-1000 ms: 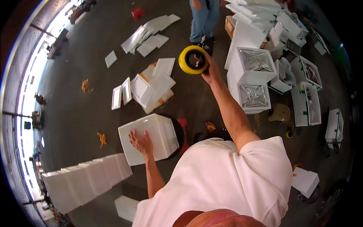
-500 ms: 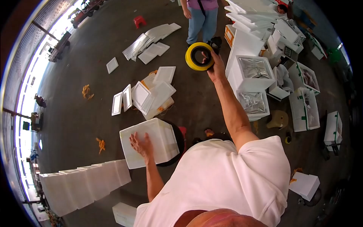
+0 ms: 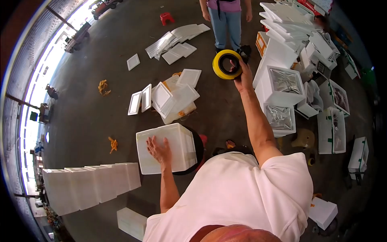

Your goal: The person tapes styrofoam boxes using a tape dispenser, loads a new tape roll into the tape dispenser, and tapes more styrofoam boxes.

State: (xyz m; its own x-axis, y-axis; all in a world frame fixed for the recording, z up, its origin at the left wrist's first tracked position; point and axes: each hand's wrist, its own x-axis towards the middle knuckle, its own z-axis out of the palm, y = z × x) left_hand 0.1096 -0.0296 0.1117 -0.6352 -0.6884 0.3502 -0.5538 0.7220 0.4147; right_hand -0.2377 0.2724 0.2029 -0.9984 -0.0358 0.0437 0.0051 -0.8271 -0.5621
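Observation:
My left hand (image 3: 159, 151) lies with its fingers spread on the side of a white foam box (image 3: 183, 151). The box rests on a dark round support (image 3: 199, 146), mostly hidden behind it. Out in front, my right hand (image 3: 244, 78) is closed on a tape dispenser (image 3: 244, 52) carrying a large yellow tape roll (image 3: 218, 64). The roll is held up in the air, well apart from the box. Part of the dispenser is covered by my fingers and the roll.
White foam lids (image 3: 161, 99) lie on the floor ahead. A row of nested foam boxes (image 3: 92, 185) stands at left. Foil-lined boxes (image 3: 284, 82) and stacked foam sheets (image 3: 286, 20) crowd the right. A person (image 3: 226, 24) stands ahead, near a red stool (image 3: 166, 18).
The view has turned slightly, so most of the scene sits further right. The box looks a little less tilted. Both hands keep their places on the box and the tape dispenser.

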